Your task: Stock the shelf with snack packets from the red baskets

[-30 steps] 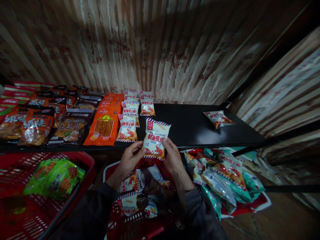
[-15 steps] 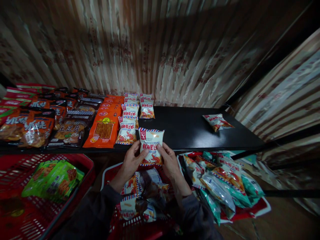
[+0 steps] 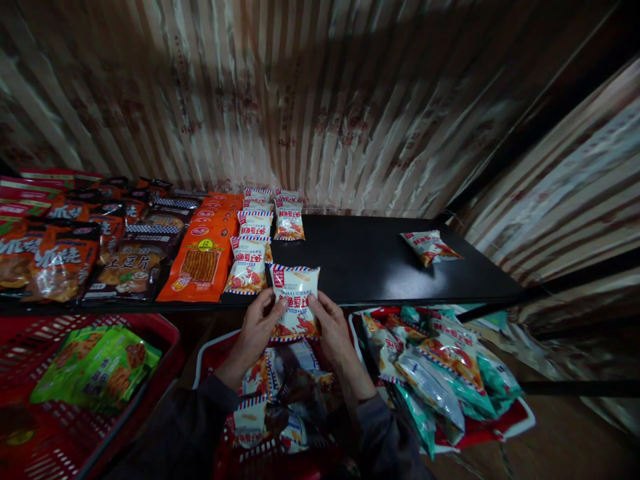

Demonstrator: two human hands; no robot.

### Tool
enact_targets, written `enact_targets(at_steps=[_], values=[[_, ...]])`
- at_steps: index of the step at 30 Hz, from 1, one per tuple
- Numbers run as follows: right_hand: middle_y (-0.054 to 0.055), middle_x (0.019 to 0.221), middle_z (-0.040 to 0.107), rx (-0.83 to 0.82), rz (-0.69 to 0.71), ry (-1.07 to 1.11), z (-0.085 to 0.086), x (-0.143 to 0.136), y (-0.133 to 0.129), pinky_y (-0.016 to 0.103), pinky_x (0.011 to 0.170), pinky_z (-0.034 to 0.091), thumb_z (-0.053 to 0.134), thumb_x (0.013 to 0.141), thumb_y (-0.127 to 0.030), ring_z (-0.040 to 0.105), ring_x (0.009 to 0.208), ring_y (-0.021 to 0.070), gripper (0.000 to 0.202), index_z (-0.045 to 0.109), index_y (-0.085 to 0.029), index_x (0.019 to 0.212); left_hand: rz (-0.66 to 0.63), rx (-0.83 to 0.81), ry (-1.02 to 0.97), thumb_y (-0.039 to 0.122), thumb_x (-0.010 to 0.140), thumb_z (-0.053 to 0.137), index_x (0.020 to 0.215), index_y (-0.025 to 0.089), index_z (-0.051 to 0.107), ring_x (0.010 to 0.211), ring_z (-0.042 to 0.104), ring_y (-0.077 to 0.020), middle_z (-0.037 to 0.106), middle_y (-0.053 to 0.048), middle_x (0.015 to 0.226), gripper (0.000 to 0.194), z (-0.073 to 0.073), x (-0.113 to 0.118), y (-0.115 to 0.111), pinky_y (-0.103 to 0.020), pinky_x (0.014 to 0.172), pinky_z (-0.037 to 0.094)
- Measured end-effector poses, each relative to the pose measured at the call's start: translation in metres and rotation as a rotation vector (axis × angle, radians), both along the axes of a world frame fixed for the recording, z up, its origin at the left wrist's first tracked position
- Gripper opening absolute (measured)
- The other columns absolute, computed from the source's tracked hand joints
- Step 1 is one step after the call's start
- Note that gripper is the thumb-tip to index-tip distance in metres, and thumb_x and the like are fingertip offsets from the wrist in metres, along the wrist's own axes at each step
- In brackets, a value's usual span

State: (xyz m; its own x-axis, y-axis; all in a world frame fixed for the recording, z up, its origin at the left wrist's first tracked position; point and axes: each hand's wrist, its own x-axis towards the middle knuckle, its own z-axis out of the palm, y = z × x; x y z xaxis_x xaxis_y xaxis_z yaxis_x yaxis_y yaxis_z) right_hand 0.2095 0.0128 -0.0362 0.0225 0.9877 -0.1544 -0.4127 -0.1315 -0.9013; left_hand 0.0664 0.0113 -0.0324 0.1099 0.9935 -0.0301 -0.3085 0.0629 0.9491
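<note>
A white snack bag [image 3: 296, 303] with red lettering is held upright between my two hands, in front of the edge of the black shelf [image 3: 350, 260]. My left hand [image 3: 257, 330] grips its left side, and my right hand [image 3: 335, 330] grips its right side. Beyond it, matching bags [image 3: 247, 265] stand in a row on the shelf, with a second, shorter row [image 3: 289, 219] to their right. Another such bag [image 3: 431, 247] lies alone near the shelf's right end. Below my hands, a red basket [image 3: 205, 360] holds several more white bags.
Orange packets [image 3: 200, 263], brown bags [image 3: 131, 263] and orange-black bags [image 3: 65, 261] fill the shelf's left part. A red basket [image 3: 167, 333] with green packets is lower left; another basket [image 3: 525, 420] with white and teal bags is lower right. A striped covering hangs behind.
The view has shifted slightly, so the shelf's contents appear a little further left and lower. Both hands still hold the bag, which now sits slightly lower in view.
</note>
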Motion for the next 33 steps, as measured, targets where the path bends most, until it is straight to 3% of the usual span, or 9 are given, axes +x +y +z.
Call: enact_targets(at_steps=[10, 18, 22, 33], values=[[0.003, 0.084, 0.075, 0.038, 0.017, -0.015, 0.001, 0.007, 0.004, 0.033, 0.067, 0.055, 0.076, 0.071, -0.043, 0.068, 0.070, 0.0207, 0.036, 0.073, -0.022, 0.099, 0.030, -0.032, -0.018, 0.050, 0.072, 0.071, 0.103, 0.016, 0.061, 0.096, 0.066, -0.0241, 0.070, -0.011, 0.108, 0.047, -0.003, 0.007, 0.002, -0.036, 0.088, 0.050], [0.002, 0.086, 0.074, 0.062, 0.036, -0.072, -0.006, 0.012, 0.006, 0.030, 0.071, 0.054, 0.071, 0.076, -0.041, 0.066, 0.074, 0.0183, 0.031, 0.073, -0.022, 0.101, 0.083, -0.028, 0.095, 0.049, 0.078, 0.064, 0.094, 0.017, 0.061, 0.094, 0.064, -0.0227, 0.070, -0.007, 0.096, 0.036, -0.009, 0.013, 0.006, -0.033, 0.082, 0.050], [0.001, 0.087, 0.074, 0.083, 0.045, -0.109, -0.007, 0.012, 0.007, 0.030, 0.072, 0.054, 0.070, 0.077, -0.043, 0.066, 0.077, 0.0186, 0.031, 0.073, -0.023, 0.100, 0.098, -0.048, 0.140, 0.050, 0.079, 0.061, 0.089, 0.018, 0.060, 0.081, 0.062, -0.0194, 0.069, -0.004, 0.089, 0.034, -0.006, 0.013, 0.005, -0.030, 0.075, 0.049], [0.002, 0.094, 0.074, 0.085, 0.030, -0.176, -0.002, 0.014, 0.006, 0.032, 0.079, 0.053, 0.069, 0.077, -0.045, 0.066, 0.085, 0.0200, 0.033, 0.072, -0.023, 0.102, 0.191, -0.058, 0.238, 0.047, 0.078, 0.060, 0.079, 0.020, 0.061, 0.076, 0.057, -0.0178, 0.066, -0.001, 0.081, 0.027, 0.003, 0.015, 0.001, -0.026, 0.072, 0.047]])
